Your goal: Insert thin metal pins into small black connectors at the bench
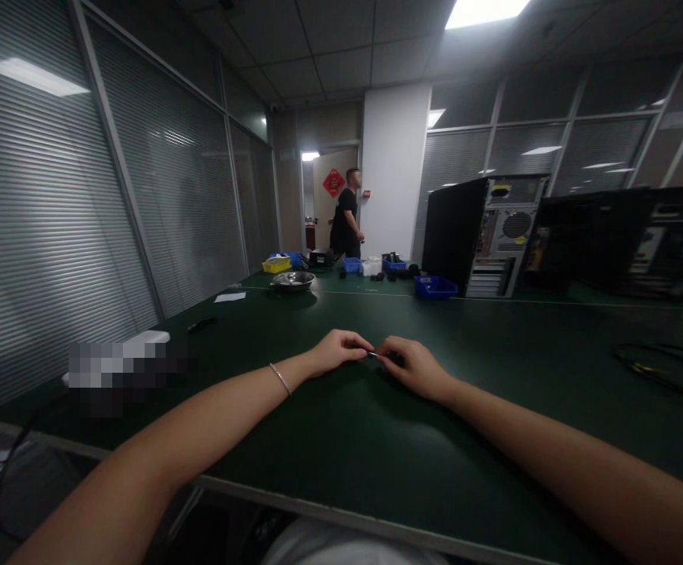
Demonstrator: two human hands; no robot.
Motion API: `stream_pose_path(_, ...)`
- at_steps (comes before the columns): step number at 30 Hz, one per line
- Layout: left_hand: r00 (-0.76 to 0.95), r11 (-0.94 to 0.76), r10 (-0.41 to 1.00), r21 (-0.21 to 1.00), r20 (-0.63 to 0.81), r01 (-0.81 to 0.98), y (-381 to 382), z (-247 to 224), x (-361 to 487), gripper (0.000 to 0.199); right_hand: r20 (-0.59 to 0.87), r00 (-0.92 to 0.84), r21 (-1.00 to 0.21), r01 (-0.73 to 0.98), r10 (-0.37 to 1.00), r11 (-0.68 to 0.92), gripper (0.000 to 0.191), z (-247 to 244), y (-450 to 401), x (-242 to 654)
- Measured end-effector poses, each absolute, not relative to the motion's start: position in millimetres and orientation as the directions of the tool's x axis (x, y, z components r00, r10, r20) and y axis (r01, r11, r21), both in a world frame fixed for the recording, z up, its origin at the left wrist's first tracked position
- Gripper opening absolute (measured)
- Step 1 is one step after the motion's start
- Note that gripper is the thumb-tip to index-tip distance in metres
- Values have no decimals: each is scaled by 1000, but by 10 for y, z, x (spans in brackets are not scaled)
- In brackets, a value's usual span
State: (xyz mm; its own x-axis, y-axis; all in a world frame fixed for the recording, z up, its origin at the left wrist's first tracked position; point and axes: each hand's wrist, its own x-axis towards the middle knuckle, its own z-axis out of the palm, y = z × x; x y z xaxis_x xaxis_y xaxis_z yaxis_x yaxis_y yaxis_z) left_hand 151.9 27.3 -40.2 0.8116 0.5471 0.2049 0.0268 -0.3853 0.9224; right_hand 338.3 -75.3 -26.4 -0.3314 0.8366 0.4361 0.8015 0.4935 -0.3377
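Above the middle of the green table (317,439), my left hand (338,351) and my right hand (408,363) meet almost fingertip to fingertip. A small, thin, light-coloured piece (372,355) spans the short gap between them. The left thumb and fingers pinch its left end, and the right fingers close on its right end. It is too small to name. A bracelet circles the left wrist.
Computer cases (476,235) stand at the back right beside a blue bin (435,287). A metal bowl (292,281) and a yellow tray (276,264) are farther left. Cables (664,365) lie on the right. A person (346,216) is beyond the table.
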Motion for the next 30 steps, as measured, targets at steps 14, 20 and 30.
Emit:
stream_pose_path(14,825,-370,537,928,174,45,234,-338,1481,27,396,-319,-386,793,861,471,16,-208,-801,3362)
stream_pose_path(20,817,-366,541,930,199,16,258,-375,1505,27,409,-311,-376,799,858,469,15,-247,-763,3378)
stream_pose_path(30,804,-349,559,937,204,4,255,-381,1532,29,428,-284,-345,826,858,446,15,-278,-742,3372)
